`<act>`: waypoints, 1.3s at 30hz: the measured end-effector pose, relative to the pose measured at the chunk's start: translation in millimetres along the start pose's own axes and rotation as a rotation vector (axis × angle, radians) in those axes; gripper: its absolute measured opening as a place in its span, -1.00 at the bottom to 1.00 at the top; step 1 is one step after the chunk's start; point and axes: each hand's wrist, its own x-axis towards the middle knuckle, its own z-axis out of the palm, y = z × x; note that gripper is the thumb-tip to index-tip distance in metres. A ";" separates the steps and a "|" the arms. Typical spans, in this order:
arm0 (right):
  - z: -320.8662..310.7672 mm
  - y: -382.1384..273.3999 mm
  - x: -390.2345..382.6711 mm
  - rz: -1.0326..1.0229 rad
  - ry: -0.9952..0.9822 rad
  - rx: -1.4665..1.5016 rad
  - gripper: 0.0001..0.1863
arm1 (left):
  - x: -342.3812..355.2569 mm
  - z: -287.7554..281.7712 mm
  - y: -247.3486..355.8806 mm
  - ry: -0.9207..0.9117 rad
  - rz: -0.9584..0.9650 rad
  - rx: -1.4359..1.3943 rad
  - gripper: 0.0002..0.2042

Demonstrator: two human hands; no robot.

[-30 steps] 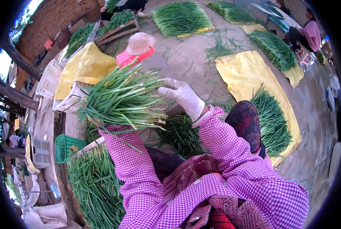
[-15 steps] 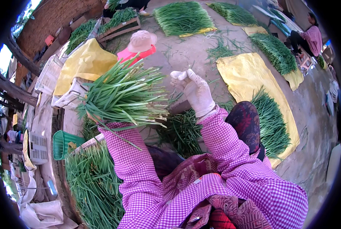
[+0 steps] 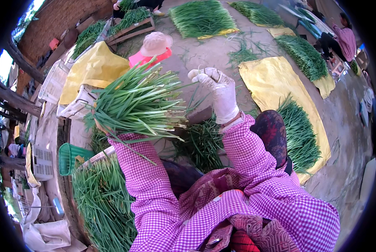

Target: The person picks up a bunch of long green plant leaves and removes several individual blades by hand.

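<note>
One bunch of long green stalks (image 3: pixel 141 105) is held up over the person's left forearm, its pale cut ends pointing right. The left hand (image 3: pixel 98 124) has its grip around the bunch's lower left side; leaves and stalks cover most of the fingers. The one white-gloved right hand (image 3: pixel 218 90) is beside the pale ends, apart from the bunch, its grip pinched on one thin green blade (image 3: pixel 189 85); where the blade's other end lies is hard to make out. At least five broad piles of similar greens lie around: one lower left (image 3: pixel 104 201), partly behind the left sleeve, one on the large yellow sheet (image 3: pixel 267 80) by the right knee, and three farther off. A darker heap (image 3: pixel 200 145) sits between the knees, partly hidden. One pale hat (image 3: pixel 156 44) rests on a pink-red object, its shape unclear, and one green basket (image 3: pixel 72 160) stands at left. One co-worker (image 3: pixel 344 42) sits at upper right; another (image 3: pixel 148 4) is cut off by the top edge.
</note>
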 end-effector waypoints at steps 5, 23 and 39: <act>-12.3 -4.3 -2.6 -0.069 0.086 0.042 -0.92 | 5.9 1.3 0.6 -0.022 -0.053 -0.004 -0.57; -11.7 54.1 -18.6 0.199 -0.208 -0.288 -0.71 | 8.3 9.3 -16.5 0.012 -0.081 -0.030 -0.58; 1.8 29.0 -17.5 0.116 -0.204 -0.407 -0.76 | 8.5 22.9 -25.6 0.008 -0.279 -0.003 -0.59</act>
